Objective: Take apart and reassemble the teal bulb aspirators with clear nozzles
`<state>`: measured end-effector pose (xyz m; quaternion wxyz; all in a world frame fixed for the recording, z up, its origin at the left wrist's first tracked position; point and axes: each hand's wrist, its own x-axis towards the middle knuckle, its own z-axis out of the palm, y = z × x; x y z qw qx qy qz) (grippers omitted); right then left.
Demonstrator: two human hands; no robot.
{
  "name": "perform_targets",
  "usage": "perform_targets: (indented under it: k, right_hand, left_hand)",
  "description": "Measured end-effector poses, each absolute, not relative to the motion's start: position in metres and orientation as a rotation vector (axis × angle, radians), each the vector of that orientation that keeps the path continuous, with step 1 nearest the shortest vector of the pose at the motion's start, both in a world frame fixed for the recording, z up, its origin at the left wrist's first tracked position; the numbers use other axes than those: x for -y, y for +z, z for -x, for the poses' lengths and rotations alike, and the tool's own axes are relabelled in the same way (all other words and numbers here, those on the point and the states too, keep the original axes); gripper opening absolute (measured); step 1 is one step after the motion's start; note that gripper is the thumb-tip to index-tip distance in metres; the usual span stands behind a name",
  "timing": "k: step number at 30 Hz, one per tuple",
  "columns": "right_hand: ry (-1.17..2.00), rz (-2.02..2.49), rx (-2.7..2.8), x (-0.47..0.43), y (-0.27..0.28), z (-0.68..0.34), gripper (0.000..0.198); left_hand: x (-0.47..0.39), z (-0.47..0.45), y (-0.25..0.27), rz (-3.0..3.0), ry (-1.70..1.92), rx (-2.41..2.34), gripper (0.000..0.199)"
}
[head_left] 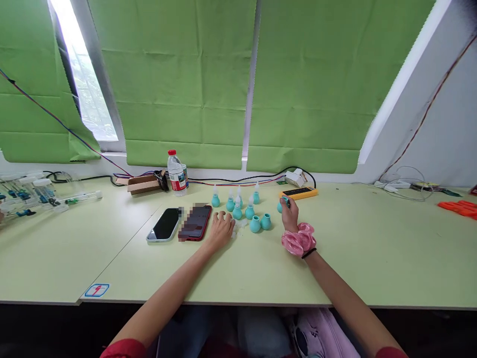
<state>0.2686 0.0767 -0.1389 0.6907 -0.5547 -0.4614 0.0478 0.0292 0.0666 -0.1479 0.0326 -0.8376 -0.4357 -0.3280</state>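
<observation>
My right hand, with a pink scrunchie at the wrist, is closed around a turquoise rubber bulb whose open neck shows above the fingers. To the left, my left hand rests on the table with its fingers apart, beside a few small translucent plastic pieces. Two turquoise bulbs without tips, one a rubber bulb and the other just right of it, stand between my hands. Behind them are several bulbs with clear nozzles fitted on top, all upright.
Two phones, one with a white edge and one in a red case, lie left of my left hand. Farther back stand a water bottle, a cardboard box and a yellow-black device. Clear tubes lie far left, orange pieces far right.
</observation>
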Motion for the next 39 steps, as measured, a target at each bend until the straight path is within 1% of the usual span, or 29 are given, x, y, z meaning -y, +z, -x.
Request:
perform_targets:
  k: [5, 10, 13, 18, 20, 23, 28, 33, 39]
  right_hand:
    - [0.255, 1.333, 1.117, -0.088, -0.159, -0.276, 0.027]
    - [0.353, 1.383, 1.191, -0.092, -0.17, -0.272, 0.019]
    - [0.358, 1.396, 1.197, -0.093, -0.172, -0.27, 0.022]
    - [0.323, 1.41, 1.189, -0.092, -0.17, -0.27, 0.029]
    - [0.311, 1.411, 1.194, -0.091, -0.17, -0.269, 0.03]
    - [0.293, 1.4, 1.221, -0.089, -0.169, -0.266, 0.029]
    - [0.193, 1.369, 1.255, -0.085, -0.166, -0.261, 0.027]
    - [-0.044, 1.287, 1.212, -0.073, -0.15, -0.256, 0.028]
    - [-0.193, 1.104, 1.401, -0.039, -0.131, -0.223, 0.028]
  left_hand:
    - [-0.067, -0.032, -0.151, 2.591, -1.005, 1.373, 0.019]
    - [-0.065, -0.033, -0.148, 2.593, -1.075, 1.401, 0.021]
    - [-0.064, -0.035, -0.147, 2.581, -1.151, 1.408, 0.024]
    - [-0.08, -0.046, -0.142, 2.545, -1.266, 1.416, 0.041]
    - [-0.091, -0.053, -0.138, 2.542, -1.284, 1.442, 0.041]
    - [-0.107, -0.064, -0.133, 2.522, -1.322, 1.519, 0.036]
    - [-0.119, -0.073, -0.132, 2.485, -1.448, 1.622, 0.032]
    - [-0.111, -0.062, -0.13, 2.47, -1.701, 1.617, 0.022]
    - [-0.09, -0.036, -0.12, 2.576, -2.071, 1.541, 0.033]
